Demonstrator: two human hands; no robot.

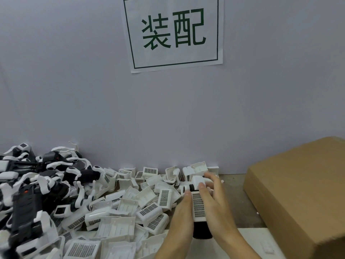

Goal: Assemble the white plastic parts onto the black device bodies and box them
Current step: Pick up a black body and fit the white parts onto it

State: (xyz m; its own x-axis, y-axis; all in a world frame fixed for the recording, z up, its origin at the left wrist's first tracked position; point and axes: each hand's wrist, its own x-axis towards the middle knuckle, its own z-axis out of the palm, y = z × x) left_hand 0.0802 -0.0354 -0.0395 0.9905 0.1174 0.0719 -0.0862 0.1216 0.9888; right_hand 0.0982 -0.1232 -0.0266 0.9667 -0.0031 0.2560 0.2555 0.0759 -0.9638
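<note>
White plastic part [198,205], grille face up, is sitting on the black device body [202,230] low in the frame, w/ the left hand [182,214] cupping its left side and the right hand [214,200] laid over the right, so both hands' grip is curling round the unit, fingers pressing the shell. It's looking light, stiff and thin-walled, prob. slick and a bit snappable at the clips, so I'd be squeezing the solid sides, not the grille. Unit is hovering over the table [240,200], between the heap of loose white parts [130,208] and the cardboard box [298,193] at right.
</note>
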